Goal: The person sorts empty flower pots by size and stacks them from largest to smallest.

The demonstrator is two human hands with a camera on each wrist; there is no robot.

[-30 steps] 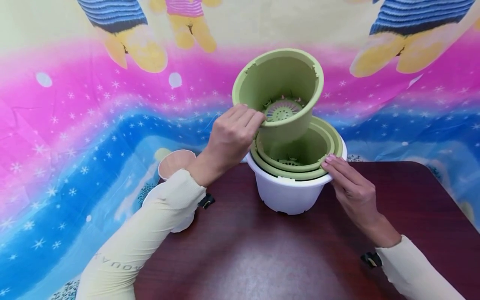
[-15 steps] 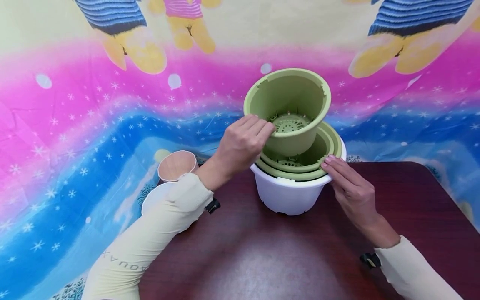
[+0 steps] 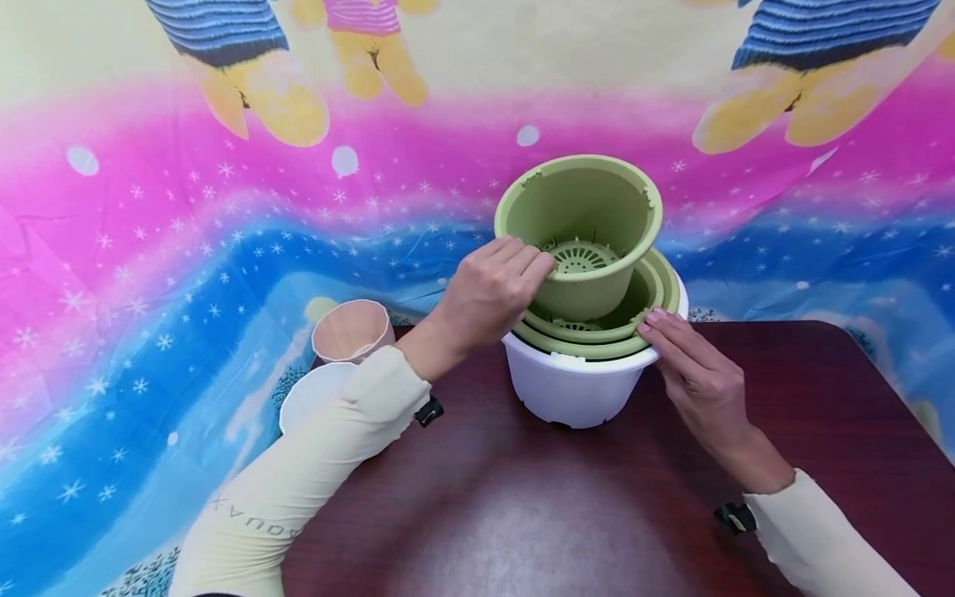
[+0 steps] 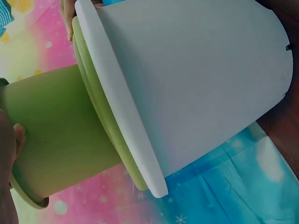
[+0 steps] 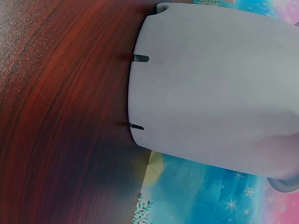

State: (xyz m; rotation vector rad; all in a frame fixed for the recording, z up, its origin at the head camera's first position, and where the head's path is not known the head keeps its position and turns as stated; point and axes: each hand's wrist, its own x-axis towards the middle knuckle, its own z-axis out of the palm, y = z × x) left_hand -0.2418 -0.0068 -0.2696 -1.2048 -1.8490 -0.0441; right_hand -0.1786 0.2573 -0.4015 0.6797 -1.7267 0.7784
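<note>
My left hand (image 3: 496, 286) grips the near left rim of a green plastic flowerpot (image 3: 589, 294), with a slotted, holed bottom. This pot tilts toward me, its base lowered into the mouth of a stack. Two more green pots sit nested there, their rims one inside the other, within a white flowerpot (image 3: 574, 394) standing on the table. On the stack's right edge my right hand (image 3: 697, 377) lays its fingers over the green rim and holds it with the white rim. The left wrist view shows the upper pot's outer wall (image 4: 60, 135); the right wrist view, the white pot's notched base (image 5: 140, 93).
Left of the stack stand a peach-coloured faceted pot (image 3: 351, 332) and a white pot (image 3: 309, 402), the latter partly hidden by my left sleeve. A patterned cloth backdrop (image 3: 403, 182) hangs behind the dark reddish-brown table (image 3: 806, 398).
My left hand has lowered the top green pot and shifted it slightly right, so its base is now inside the stack and its tilt is smaller. My right hand has stayed on the rim.
</note>
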